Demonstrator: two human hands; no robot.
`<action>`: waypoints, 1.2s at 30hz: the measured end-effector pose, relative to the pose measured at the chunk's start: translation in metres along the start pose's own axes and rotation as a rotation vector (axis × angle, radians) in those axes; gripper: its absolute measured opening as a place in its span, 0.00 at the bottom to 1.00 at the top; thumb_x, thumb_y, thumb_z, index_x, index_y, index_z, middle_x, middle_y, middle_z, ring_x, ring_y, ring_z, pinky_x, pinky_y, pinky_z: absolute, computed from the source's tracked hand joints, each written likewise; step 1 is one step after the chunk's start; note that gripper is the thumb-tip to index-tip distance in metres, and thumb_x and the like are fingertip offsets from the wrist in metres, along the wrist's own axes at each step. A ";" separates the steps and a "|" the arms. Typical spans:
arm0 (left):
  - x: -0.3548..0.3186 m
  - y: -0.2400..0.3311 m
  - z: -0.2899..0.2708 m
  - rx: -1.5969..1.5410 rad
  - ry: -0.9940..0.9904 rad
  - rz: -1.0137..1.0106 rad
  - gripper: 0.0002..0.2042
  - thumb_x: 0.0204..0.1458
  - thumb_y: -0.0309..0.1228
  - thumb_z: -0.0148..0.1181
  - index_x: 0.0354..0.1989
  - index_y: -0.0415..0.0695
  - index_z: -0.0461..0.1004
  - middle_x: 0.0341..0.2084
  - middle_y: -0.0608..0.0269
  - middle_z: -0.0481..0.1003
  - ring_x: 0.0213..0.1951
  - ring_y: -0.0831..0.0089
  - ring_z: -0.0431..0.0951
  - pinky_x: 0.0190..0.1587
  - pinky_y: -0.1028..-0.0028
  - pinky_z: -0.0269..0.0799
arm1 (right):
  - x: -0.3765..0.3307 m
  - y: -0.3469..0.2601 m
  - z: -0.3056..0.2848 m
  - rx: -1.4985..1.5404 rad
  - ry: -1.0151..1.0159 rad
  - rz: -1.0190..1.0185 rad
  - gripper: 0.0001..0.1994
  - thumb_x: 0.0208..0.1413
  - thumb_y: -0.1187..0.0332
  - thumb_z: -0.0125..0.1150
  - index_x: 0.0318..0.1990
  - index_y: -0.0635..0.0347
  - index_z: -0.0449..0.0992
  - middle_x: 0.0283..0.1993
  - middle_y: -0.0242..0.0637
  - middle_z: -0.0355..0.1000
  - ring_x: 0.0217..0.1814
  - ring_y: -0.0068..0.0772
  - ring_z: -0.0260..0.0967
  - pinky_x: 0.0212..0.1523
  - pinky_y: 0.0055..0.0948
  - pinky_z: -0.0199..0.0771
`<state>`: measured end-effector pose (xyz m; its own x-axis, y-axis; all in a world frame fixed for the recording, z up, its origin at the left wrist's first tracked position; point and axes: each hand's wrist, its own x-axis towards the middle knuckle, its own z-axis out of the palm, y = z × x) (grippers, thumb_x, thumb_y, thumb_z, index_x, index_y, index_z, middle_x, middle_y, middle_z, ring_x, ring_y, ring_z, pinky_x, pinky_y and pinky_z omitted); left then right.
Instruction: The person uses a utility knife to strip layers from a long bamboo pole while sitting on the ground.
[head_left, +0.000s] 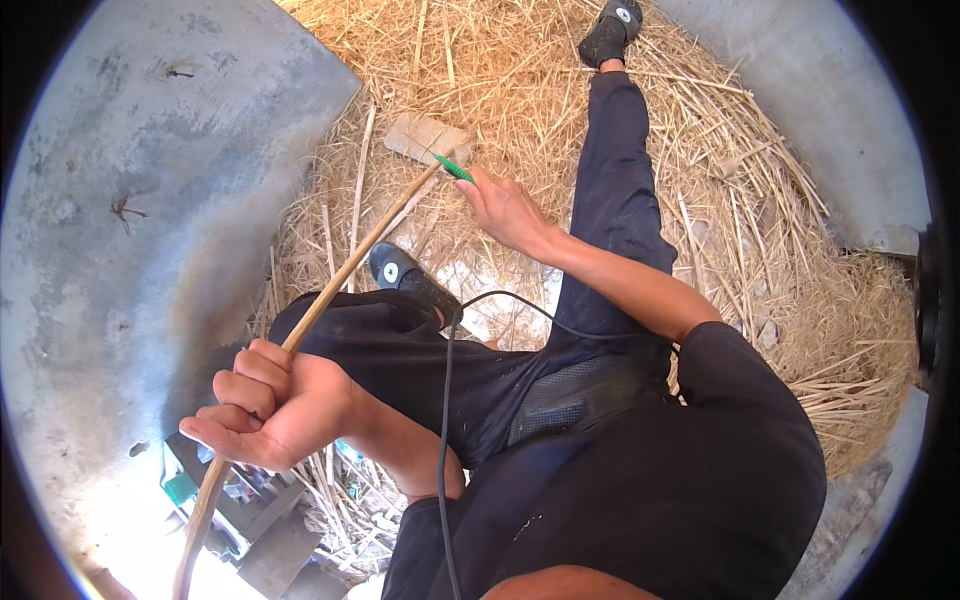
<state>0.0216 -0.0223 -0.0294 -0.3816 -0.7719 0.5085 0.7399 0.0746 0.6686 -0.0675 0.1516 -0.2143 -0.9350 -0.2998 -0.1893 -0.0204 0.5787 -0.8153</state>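
My left hand [290,408] is closed in a fist around a long, slightly curved wooden stick [345,268]. The stick's lower part runs past my fist toward the bottom left, and its upper part slants up to the middle of the view. There, my right hand [508,212] grips a tool with a ridged green handle [454,168], held against or right beside the stick's far end. What the tool's working end looks like is too small to make out. Just beyond that tip lies a flat, pale rectangular block [418,134], resting on straw.
Loose straw [520,80] covers the ground. A grey wall [150,200] stands at left, another grey surface [810,110] at upper right. My legs spread ahead, with dark shoes [610,35]. A black cable [446,430] hangs before my body. Assorted items [260,510] lie at lower left.
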 end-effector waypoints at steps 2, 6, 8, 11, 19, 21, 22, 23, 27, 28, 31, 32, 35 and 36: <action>-0.002 0.000 0.009 0.084 0.132 0.040 0.26 0.61 0.42 0.47 0.16 0.54 0.39 0.10 0.74 0.40 0.15 0.79 0.37 0.20 0.74 0.34 | -0.005 -0.002 0.010 0.076 0.054 -0.108 0.13 0.64 0.65 0.43 0.40 0.71 0.65 0.18 0.48 0.65 0.20 0.45 0.68 0.21 0.46 0.65; -0.007 0.000 0.018 0.174 0.178 0.074 0.26 0.62 0.47 0.45 0.17 0.54 0.40 0.10 0.74 0.40 0.16 0.79 0.39 0.21 0.74 0.36 | 0.020 0.069 0.056 -0.194 0.015 -0.145 0.13 0.64 0.65 0.43 0.38 0.71 0.66 0.19 0.50 0.67 0.21 0.47 0.69 0.23 0.48 0.66; -0.011 0.000 0.026 0.203 0.185 0.085 0.25 0.63 0.47 0.44 0.18 0.54 0.40 0.11 0.74 0.40 0.16 0.79 0.39 0.21 0.75 0.37 | 0.037 0.137 0.075 -0.393 -0.016 -0.213 0.14 0.64 0.65 0.42 0.37 0.71 0.66 0.21 0.51 0.69 0.22 0.49 0.70 0.23 0.48 0.67; -0.011 0.000 0.020 0.246 0.180 0.115 0.24 0.63 0.49 0.43 0.19 0.54 0.41 0.12 0.74 0.40 0.17 0.80 0.40 0.21 0.76 0.37 | 0.032 0.105 0.069 -0.247 0.043 -0.118 0.14 0.64 0.64 0.41 0.37 0.70 0.66 0.22 0.52 0.69 0.22 0.51 0.70 0.24 0.49 0.67; -0.009 -0.004 0.017 0.283 0.144 0.134 0.24 0.62 0.54 0.38 0.22 0.52 0.44 0.14 0.73 0.40 0.17 0.80 0.40 0.23 0.76 0.40 | 0.010 0.017 0.021 0.105 0.068 -0.076 0.14 0.63 0.63 0.42 0.39 0.69 0.64 0.21 0.54 0.68 0.21 0.53 0.69 0.24 0.50 0.66; -0.014 -0.003 0.022 0.294 0.144 0.148 0.23 0.62 0.54 0.38 0.22 0.52 0.45 0.14 0.73 0.41 0.17 0.80 0.41 0.23 0.76 0.41 | 0.021 0.020 0.029 -0.044 0.003 -0.112 0.14 0.63 0.64 0.43 0.40 0.70 0.65 0.22 0.54 0.69 0.22 0.51 0.70 0.25 0.50 0.67; -0.018 -0.003 0.029 0.296 0.145 0.154 0.24 0.62 0.54 0.38 0.21 0.52 0.45 0.13 0.73 0.42 0.17 0.80 0.43 0.23 0.77 0.42 | 0.035 0.048 0.045 -0.069 -0.012 0.020 0.14 0.63 0.65 0.43 0.42 0.72 0.66 0.23 0.54 0.70 0.24 0.51 0.71 0.26 0.49 0.69; -0.020 -0.003 0.035 0.299 0.146 0.164 0.24 0.62 0.54 0.38 0.21 0.51 0.46 0.12 0.73 0.42 0.17 0.80 0.44 0.23 0.77 0.42 | 0.051 0.082 0.056 -0.145 -0.004 0.009 0.15 0.63 0.65 0.43 0.42 0.72 0.66 0.23 0.53 0.70 0.24 0.50 0.71 0.25 0.48 0.69; -0.019 -0.002 0.027 0.326 0.111 0.175 0.24 0.62 0.55 0.38 0.21 0.51 0.46 0.12 0.73 0.42 0.17 0.79 0.44 0.23 0.77 0.43 | 0.059 0.061 0.039 -0.061 -0.002 0.136 0.16 0.64 0.63 0.41 0.46 0.72 0.67 0.22 0.49 0.70 0.22 0.44 0.69 0.22 0.42 0.69; -0.019 -0.003 0.029 0.320 0.125 0.174 0.24 0.62 0.55 0.38 0.21 0.51 0.46 0.12 0.73 0.42 0.17 0.79 0.44 0.23 0.77 0.43 | 0.054 0.056 0.033 -0.036 0.033 0.086 0.17 0.65 0.63 0.40 0.46 0.71 0.67 0.22 0.48 0.70 0.21 0.43 0.69 0.21 0.41 0.69; -0.017 -0.005 0.026 0.310 0.115 0.167 0.24 0.62 0.55 0.37 0.21 0.51 0.46 0.13 0.73 0.43 0.17 0.79 0.45 0.24 0.77 0.45 | 0.049 0.059 0.034 -0.098 -0.033 0.023 0.18 0.64 0.61 0.41 0.49 0.69 0.68 0.25 0.50 0.71 0.25 0.43 0.71 0.24 0.42 0.70; -0.017 -0.005 0.027 0.308 0.116 0.166 0.24 0.62 0.55 0.37 0.21 0.50 0.46 0.13 0.73 0.43 0.17 0.79 0.45 0.24 0.77 0.45 | 0.050 0.060 0.036 -0.137 -0.081 0.012 0.18 0.64 0.61 0.42 0.50 0.67 0.68 0.26 0.51 0.72 0.27 0.44 0.72 0.26 0.43 0.71; -0.018 -0.004 0.030 0.315 0.103 0.167 0.24 0.62 0.55 0.37 0.22 0.50 0.47 0.13 0.73 0.43 0.17 0.79 0.45 0.24 0.77 0.46 | 0.063 0.115 0.050 -0.348 -0.285 0.152 0.17 0.62 0.61 0.44 0.52 0.63 0.68 0.35 0.57 0.72 0.38 0.50 0.74 0.37 0.48 0.71; -0.017 -0.007 0.033 0.310 0.088 0.167 0.24 0.62 0.54 0.37 0.22 0.50 0.47 0.13 0.73 0.43 0.17 0.79 0.45 0.24 0.77 0.46 | 0.073 0.144 0.059 -0.381 -0.314 0.201 0.17 0.61 0.61 0.44 0.52 0.61 0.68 0.39 0.60 0.72 0.43 0.52 0.74 0.42 0.51 0.70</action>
<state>0.0049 0.0110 -0.0244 -0.2103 -0.7835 0.5847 0.5796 0.3817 0.7200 -0.1177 0.1686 -0.3779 -0.7841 -0.3332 -0.5236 -0.0331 0.8650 -0.5008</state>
